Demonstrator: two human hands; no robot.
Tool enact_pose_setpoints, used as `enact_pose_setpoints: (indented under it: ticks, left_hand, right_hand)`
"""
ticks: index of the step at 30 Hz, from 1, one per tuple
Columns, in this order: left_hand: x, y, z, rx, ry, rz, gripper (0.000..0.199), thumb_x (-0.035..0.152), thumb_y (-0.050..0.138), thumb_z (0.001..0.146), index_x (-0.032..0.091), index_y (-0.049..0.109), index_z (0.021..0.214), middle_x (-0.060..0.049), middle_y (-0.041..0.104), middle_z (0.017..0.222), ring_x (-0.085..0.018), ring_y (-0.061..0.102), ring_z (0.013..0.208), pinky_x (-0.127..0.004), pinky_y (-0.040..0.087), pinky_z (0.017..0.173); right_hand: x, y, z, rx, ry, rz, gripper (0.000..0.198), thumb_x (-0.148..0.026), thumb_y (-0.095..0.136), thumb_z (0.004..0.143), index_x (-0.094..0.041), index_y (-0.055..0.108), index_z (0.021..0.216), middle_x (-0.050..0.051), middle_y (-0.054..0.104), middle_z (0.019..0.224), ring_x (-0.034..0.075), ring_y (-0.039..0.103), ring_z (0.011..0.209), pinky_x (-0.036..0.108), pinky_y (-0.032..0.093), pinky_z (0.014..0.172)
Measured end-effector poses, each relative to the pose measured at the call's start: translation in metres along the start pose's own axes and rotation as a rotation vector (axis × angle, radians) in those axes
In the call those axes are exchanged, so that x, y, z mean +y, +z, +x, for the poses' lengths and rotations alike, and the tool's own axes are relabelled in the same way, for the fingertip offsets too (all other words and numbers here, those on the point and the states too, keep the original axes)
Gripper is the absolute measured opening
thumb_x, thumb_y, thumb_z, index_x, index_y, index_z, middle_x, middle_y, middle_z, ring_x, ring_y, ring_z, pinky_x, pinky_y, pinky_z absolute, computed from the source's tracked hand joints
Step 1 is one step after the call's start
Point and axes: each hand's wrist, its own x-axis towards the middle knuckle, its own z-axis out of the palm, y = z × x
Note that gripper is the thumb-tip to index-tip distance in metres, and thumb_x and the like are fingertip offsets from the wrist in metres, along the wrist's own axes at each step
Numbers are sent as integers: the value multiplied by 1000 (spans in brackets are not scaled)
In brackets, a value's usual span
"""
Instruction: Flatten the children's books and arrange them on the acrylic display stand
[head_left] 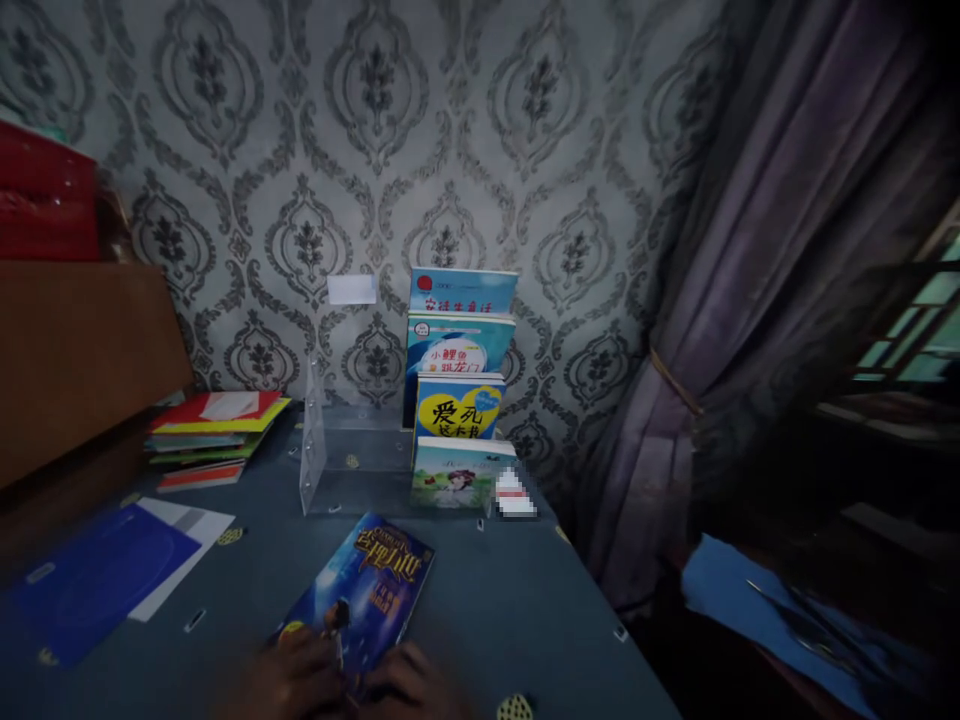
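A blue book (367, 600) is sitting in front of the clear rack (313, 455), inside the right edge of the desk (555, 620) and well away from its back edge. The left hand (292, 675) and right hand (409, 685) are curving half-bent fingers at its near corners; blur is hiding the thumbs, so whether they are gripping cannot be told. The glossy cover is suggesting a light, bendable, slightly slippery softback, probably best held by both long sides

The head camera looks forward and down past the nearby hands (298, 672) toward the wall (465, 120).
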Motion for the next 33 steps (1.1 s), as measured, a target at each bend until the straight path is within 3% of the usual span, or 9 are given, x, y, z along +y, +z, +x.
enact_pose_setpoints:
  ticks: [4, 7, 10, 14, 19, 22, 25, 29, 33]
  left_hand:
    - [-28, 2, 21, -17, -398, 42, 36, 35, 56, 92, 27, 71, 124, -12, 73, 125, -30, 70, 112, -40, 59, 92]
    - [-39, 12, 40, -90, -638, 38, 48, 37, 51, 92, 20, 64, 136, -15, 69, 132, -33, 65, 120, -46, 52, 101]
    - [-36, 19, 55, -111, -644, -25, 53, 39, 44, 94, 17, 60, 139, -16, 68, 132, -33, 62, 124, -47, 47, 106]
    - [-34, 15, 68, 19, -694, -178, 53, 44, 47, 90, 16, 62, 132, -16, 70, 126, -35, 63, 120, -50, 46, 106]
    - [-37, 1, 73, 97, -956, -857, 55, 56, 75, 71, 12, 71, 104, -11, 75, 82, -34, 74, 85, -40, 59, 74]
    - [-26, -3, 73, 108, -1058, -1244, 48, 44, 86, 66, 12, 71, 99, -9, 76, 77, -29, 76, 77, -32, 60, 64]
    - [-11, -6, 74, 197, -1156, -1415, 38, 27, 83, 75, 12, 69, 107, -8, 78, 78, -24, 76, 69, -29, 61, 61]
    - [2, -9, 80, 348, -1194, -1531, 25, 12, 72, 84, 12, 68, 108, -8, 80, 86, -19, 76, 69, -26, 63, 66]
    - [8, -7, 86, 418, -1181, -1585, 19, 8, 67, 87, 11, 70, 106, -8, 80, 88, -18, 76, 69, -25, 63, 66]
  right_hand:
    - [4, -29, 4, 8, 0, -36, 25, -35, 78, 83, -32, 72, 107, 3, 72, 109, 22, 67, 97, 32, 60, 82]
    - [-14, -67, 4, 53, 95, -37, 39, -22, 72, 83, -28, 67, 121, 8, 63, 134, 26, 59, 121, 41, 53, 102]
    - [-35, -92, 4, 24, 264, -22, 42, -17, 67, 87, -27, 64, 127, 11, 56, 142, 28, 55, 130, 46, 49, 109]
    - [-47, -99, 6, 16, 286, 7, 37, -17, 63, 92, -24, 64, 128, 13, 56, 142, 27, 54, 131, 47, 48, 111]
    - [-46, -102, 4, 65, 286, 81, 34, -19, 61, 96, -24, 64, 129, 12, 57, 138, 27, 53, 131, 49, 46, 112]
    - [-43, -104, 3, 95, 327, 153, 29, -17, 63, 93, -23, 67, 121, 12, 56, 137, 27, 54, 130, 48, 47, 111]
    - [-36, -103, 5, 159, 413, 279, 39, -16, 68, 88, -20, 63, 127, 14, 52, 140, 27, 55, 130, 44, 50, 107]
    - [-21, -100, 9, 276, 630, 533, 74, -19, 76, 78, -16, 45, 145, 15, 58, 131, 23, 65, 105, 36, 57, 86]
    - [-8, -104, 11, 187, 680, 958, 56, -36, 75, 80, -16, 57, 129, 5, 70, 100, 17, 66, 82, 29, 53, 74]
